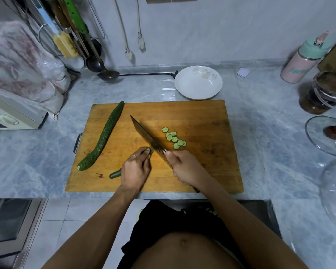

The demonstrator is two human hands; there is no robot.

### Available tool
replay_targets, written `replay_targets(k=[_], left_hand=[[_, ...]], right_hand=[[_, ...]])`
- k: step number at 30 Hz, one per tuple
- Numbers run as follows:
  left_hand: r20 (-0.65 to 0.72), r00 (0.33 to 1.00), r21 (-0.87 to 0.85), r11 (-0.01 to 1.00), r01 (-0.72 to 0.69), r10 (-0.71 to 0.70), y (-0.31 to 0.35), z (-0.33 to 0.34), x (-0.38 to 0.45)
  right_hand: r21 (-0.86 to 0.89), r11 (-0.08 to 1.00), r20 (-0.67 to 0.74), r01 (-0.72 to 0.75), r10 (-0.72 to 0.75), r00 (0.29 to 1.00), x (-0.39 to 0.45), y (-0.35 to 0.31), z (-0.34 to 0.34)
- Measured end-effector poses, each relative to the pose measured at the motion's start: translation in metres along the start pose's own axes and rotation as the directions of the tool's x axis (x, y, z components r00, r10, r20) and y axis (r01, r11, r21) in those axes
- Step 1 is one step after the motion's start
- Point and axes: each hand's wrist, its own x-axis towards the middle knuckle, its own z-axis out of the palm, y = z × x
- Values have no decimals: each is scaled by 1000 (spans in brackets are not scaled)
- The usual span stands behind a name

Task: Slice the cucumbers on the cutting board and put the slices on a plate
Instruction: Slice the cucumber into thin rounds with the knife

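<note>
A wooden cutting board (192, 117) lies on the grey marble counter. A whole dark green cucumber (103, 136) rests along its left side. My left hand (135, 169) presses down a second cucumber (115, 174), whose tail sticks out under my wrist and whose cut end shows at my fingertips. My right hand (184, 167) grips the handle of a large knife (145, 135), its blade lying against that cut end. Several round cucumber slices (174, 138) lie to the right of the blade. A white plate (198, 82) with a faint flower print stands just behind the board, with nothing on it.
A cloth-covered appliance (14, 113) sits at the left. Ladles and utensils (93, 61) hang at the back left. A pastel bottle (305, 61), a dark jar (322, 94) and a glass lid (326, 134) stand at the right. A black cable (147, 74) runs behind the plate.
</note>
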Motion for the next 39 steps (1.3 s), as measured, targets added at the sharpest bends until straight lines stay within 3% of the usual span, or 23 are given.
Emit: replay_targets(k=[22, 39], left_hand=[[24, 997, -51, 996, 76, -75, -1, 0, -1], [49, 998, -5, 999, 50, -49, -2, -2, 0]], right_hand=[[-48, 988, 48, 147, -145, 988, -33, 2, -3], [-66, 994, 23, 82, -81, 996, 5, -6, 15]])
